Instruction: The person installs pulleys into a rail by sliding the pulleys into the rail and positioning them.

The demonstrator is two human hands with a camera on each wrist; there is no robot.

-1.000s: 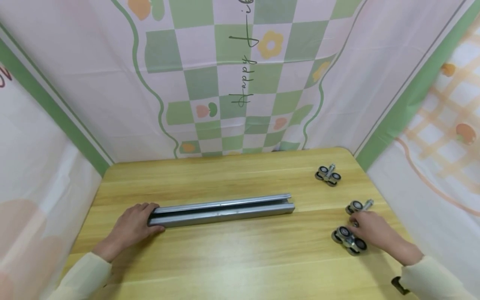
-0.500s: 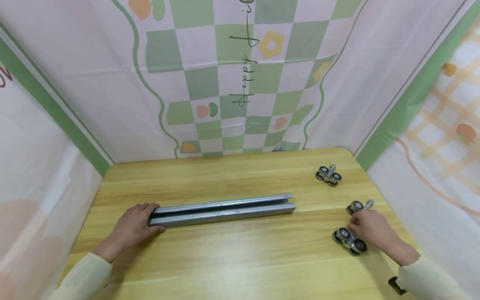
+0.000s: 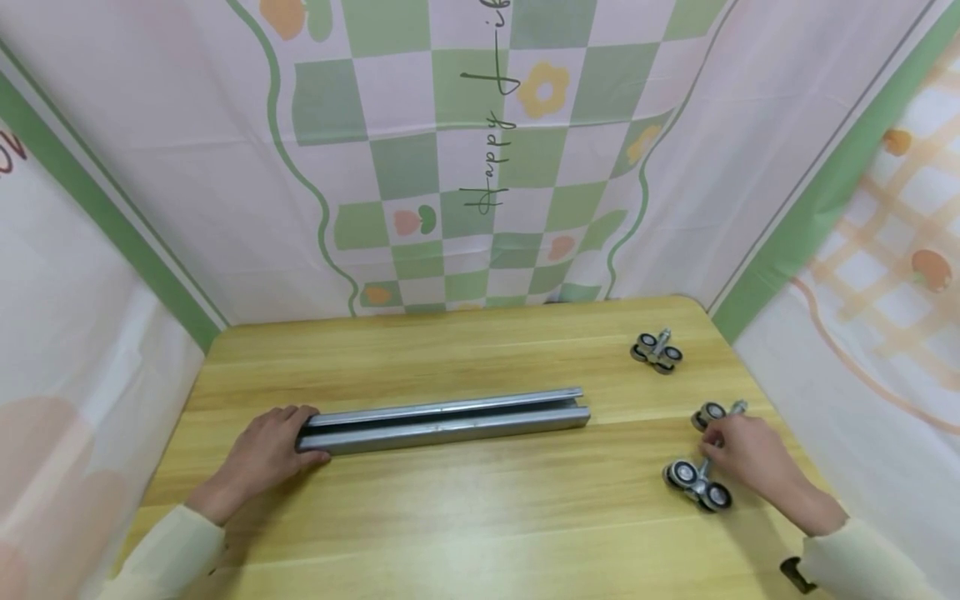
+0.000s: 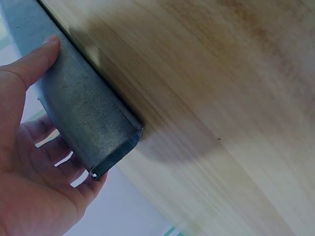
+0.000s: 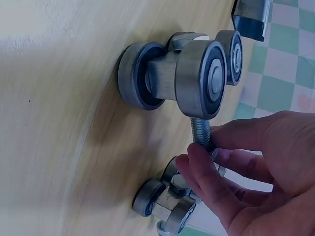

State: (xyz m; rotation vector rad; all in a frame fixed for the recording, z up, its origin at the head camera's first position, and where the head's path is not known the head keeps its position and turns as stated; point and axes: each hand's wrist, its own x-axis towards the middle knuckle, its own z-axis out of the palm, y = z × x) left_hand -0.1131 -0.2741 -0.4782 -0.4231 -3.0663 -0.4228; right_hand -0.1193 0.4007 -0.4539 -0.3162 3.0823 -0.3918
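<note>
A metal C-channel rail (image 3: 442,429) lies on the wooden table, its slot facing up. My left hand (image 3: 262,457) grips its left end; in the left wrist view the thumb is along one side of the rail (image 4: 88,103) and the fingers curl against the other. At the right, my right hand (image 3: 753,458) pinches the threaded bolt of a four-wheeled roller trolley (image 3: 697,485). The right wrist view shows thumb and fingertips on the bolt just below the wheels of this trolley (image 5: 202,78). Partly hidden behind that hand is a second trolley (image 3: 711,414).
Near the far right corner of the table (image 3: 420,358) stands a third trolley (image 3: 656,352), its bolt pointing up and away. Printed cloth curtains (image 3: 465,150) enclose the table at the back and both sides.
The held trolley has tilted slightly under my right hand, and more of its bolt shows between the wheels and fingers. My left hand and the rail have stayed put.
</note>
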